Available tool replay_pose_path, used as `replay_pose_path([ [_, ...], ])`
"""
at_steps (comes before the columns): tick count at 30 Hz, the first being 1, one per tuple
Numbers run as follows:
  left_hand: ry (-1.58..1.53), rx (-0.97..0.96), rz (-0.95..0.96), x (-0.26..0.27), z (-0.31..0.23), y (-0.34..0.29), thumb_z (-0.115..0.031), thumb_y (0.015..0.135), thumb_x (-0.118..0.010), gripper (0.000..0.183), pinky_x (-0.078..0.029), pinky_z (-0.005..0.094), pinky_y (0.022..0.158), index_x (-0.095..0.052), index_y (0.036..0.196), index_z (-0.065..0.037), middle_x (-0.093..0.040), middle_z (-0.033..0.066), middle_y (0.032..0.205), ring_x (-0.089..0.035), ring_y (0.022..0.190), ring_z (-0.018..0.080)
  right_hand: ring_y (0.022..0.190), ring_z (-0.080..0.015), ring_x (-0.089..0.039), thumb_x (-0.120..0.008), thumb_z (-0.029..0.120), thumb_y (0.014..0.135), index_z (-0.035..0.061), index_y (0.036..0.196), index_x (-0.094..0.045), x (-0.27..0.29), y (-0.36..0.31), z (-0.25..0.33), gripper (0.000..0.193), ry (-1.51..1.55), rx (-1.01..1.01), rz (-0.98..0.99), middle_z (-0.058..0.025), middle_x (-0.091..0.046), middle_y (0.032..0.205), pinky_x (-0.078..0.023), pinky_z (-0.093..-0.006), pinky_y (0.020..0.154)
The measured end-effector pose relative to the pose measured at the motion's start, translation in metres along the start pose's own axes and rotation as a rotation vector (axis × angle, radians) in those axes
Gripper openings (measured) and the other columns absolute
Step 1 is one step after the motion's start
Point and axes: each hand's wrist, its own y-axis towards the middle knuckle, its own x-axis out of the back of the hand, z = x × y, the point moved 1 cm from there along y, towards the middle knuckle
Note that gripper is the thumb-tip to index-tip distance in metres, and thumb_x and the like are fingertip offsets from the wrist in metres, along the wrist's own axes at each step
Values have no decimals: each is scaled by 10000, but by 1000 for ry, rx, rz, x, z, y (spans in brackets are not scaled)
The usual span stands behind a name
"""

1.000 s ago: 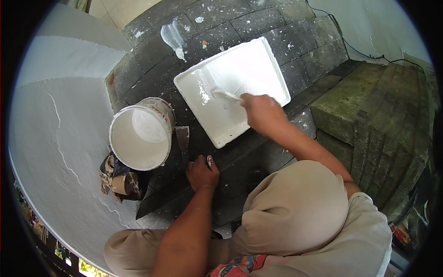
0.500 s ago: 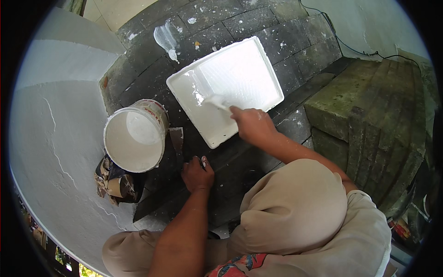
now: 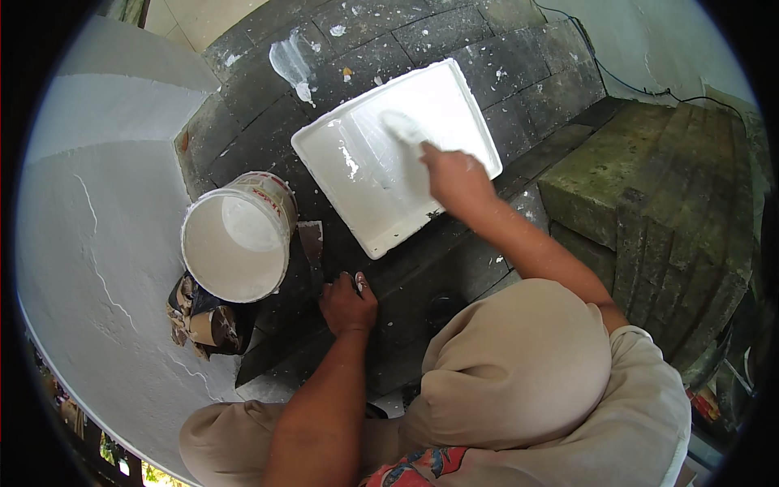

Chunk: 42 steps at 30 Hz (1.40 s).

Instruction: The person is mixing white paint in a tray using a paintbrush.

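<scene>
My right hand (image 3: 460,180) is closed around a white, paint-coated paintbrush (image 3: 399,126), its head down on the sloping part of a white paint tray (image 3: 479,120). Wet white paint pools toward the tray's left end, with faint streaks beside it. My left hand (image 3: 349,305) rests on the dark stone with its fingers curled in and white smears on them. Right by its fingers lies a putty knife (image 3: 312,237), blade pointing away from me; I cannot see whether the fingers grip its handle. Left of that stands a large white paint bucket (image 3: 195,243), paint coating its inside wall.
Dark paving (image 3: 438,40) is spotted with white paint. A crumpled brown and black bundle (image 3: 213,326) sits beside the bucket against the cracked pale wall (image 3: 89,219). On the right rises a mossy stone block (image 3: 604,191); a black cable (image 3: 617,77) runs behind it.
My right hand has moved away from me and slightly right, drawing the paintbrush from the paint pool up the tray's slope. My left hand, the putty knife and the bucket have stayed put.
</scene>
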Motion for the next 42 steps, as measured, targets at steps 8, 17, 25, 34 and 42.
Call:
replay_pose_path([
  [8,10,18,11,2,3,-1,-301,872,-545,259,-438,480,715,-564,780,-60,-625,137,792,-573,816,350,811,-395,-636,-530,154,882,167,1155,-635,25,-25,-3,293,94,-12,-50,-194,-663,864,-497,-490,732],
  [17,-23,-10,-5,0,0,0,-292,874,-545,260,-440,476,719,-563,785,-48,-626,146,797,-572,812,352,697,-367,-639,-519,143,888,152,1153,-635,22,-16,-70,289,-185,33,-174,-172,-640,794,-505,-465,620],
  [25,-14,4,8,2,-1,-2,-293,879,-539,259,-440,477,724,-573,802,-49,-628,145,803,-574,825,352,743,-356,-642,-512,91,855,168,1140,-653,39,-68,-39,327,-18,-9,-29,-152,-644,823,-506,-462,661],
  [34,12,10,53,-1,0,0,-302,888,-524,265,-441,478,723,-584,815,-54,-627,136,813,-576,829,346,790,-335,-650,-523,106,868,163,1102,-667,48,13,-80,281,-250,59,-219,-138,-657,868,-515,-449,684],
  [42,3,9,34,-1,-2,1,-311,887,-528,269,-444,479,712,-581,806,-60,-628,125,811,-578,830,338,878,-332,-648,-540,91,844,149,1122,-668,25,-66,-82,311,23,-108,40,-114,-691,944,-508,-447,787],
])
